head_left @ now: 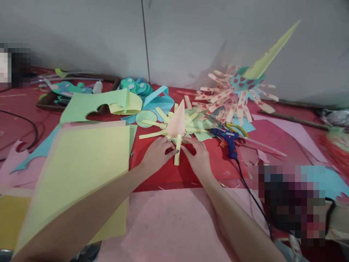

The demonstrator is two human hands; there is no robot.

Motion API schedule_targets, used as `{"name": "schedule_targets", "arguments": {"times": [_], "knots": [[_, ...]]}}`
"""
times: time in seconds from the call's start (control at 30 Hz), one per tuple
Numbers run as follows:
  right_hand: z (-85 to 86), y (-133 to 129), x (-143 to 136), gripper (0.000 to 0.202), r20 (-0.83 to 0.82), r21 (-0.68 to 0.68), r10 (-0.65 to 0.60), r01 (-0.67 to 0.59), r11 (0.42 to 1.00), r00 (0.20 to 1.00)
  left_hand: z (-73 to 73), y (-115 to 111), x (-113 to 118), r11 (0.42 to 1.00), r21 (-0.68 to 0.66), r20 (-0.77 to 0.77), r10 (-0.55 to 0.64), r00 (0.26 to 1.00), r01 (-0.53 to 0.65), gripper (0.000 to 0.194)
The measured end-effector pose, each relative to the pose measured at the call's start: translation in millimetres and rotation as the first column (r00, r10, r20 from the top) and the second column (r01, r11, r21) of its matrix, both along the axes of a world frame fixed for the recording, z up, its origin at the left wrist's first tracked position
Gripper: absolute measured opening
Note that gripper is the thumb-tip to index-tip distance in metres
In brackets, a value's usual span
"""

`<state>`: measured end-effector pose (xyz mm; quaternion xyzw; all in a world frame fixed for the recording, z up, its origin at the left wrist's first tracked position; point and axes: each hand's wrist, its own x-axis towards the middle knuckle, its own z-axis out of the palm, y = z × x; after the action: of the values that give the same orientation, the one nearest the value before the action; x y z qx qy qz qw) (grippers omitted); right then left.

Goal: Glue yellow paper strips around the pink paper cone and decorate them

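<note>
A pale pink paper cone (176,122) stands at the centre, with yellow-green paper strips (152,134) fanning out around its base. One strip (177,153) points toward me over the red sheet (155,173). My left hand (158,153) is at the left of that strip, thumb touching its edge and fingers curled at the cone's base. On the right side, my right hand (197,154) has its thumb and fingers apart, fingertips by the base and the strip. It appears to hold nothing.
A blue glue gun (230,140) with a black cord lies right of the hands, beside yellow-handled scissors (237,128). Yellow sheets (89,167) are stacked at left. Behind stand a decorated paper piece with a tall cone (272,54) and green cut-outs (135,86). Blurred people appear at both sides.
</note>
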<state>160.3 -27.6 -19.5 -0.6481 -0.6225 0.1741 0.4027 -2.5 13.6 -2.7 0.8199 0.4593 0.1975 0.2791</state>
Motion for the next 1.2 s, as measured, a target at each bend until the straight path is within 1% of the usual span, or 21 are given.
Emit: {"name": "schedule_targets", "arguments": {"times": [0.2,0.4,0.57,0.63,0.7,0.77,0.9,1.0,1.2], "knots": [[0.4,-0.1,0.7,0.021,0.011,0.003,0.014,-0.014,1.0,1.0,2.8,-0.3,0.7,1.0,0.026,-0.051,-0.012,0.999,0.013,0.021],[-1.3,0.3,1.8,0.021,0.031,0.012,0.021,-0.022,1.0,0.999,3.1,-1.4,0.0,0.998,0.058,-0.055,0.001,0.999,0.002,0.019],[-1.0,-0.1,1.2,0.026,0.088,0.044,0.046,-0.05,0.998,0.995,-2.5,-3.5,-1.5,0.982,0.191,-0.065,0.025,0.998,-0.012,0.012],[0.2,-0.2,0.7,0.027,0.152,0.078,0.063,-0.076,0.994,0.986,-4.3,-4.3,-1.5,0.974,0.228,-0.092,0.037,0.995,-0.015,0.02],[0.9,0.0,0.2,0.028,0.23,0.097,0.072,-0.096,0.991,0.971,-4.9,-4.9,-1.1,0.974,0.226,-0.123,0.05,0.991,-0.021,0.028],[0.6,0.0,-0.3,0.031,0.288,0.086,0.071,-0.099,0.991,0.955,-4.3,-5.3,-0.6,0.979,0.2,-0.147,0.053,0.988,-0.023,0.032],[-1.5,-0.5,-1.7,0.037,0.37,0.007,0.074,-0.082,0.997,0.926,-2.3,-5.8,0.0,0.984,0.174,-0.173,0.058,0.983,-0.028,0.033],[-2.6,-1.0,-2.8,0.039,0.412,-0.028,0.081,-0.076,0.997,0.907,-2.6,-5.6,-0.2,0.983,0.184,-0.187,0.054,0.981,-0.019,0.033],[-3.2,-1.8,-4.0,0.04,0.457,-0.044,0.081,-0.069,0.997,0.886,-4.2,-5.3,0.3,0.978,0.21,-0.22,0.039,0.975,0.008,0.033]]}}
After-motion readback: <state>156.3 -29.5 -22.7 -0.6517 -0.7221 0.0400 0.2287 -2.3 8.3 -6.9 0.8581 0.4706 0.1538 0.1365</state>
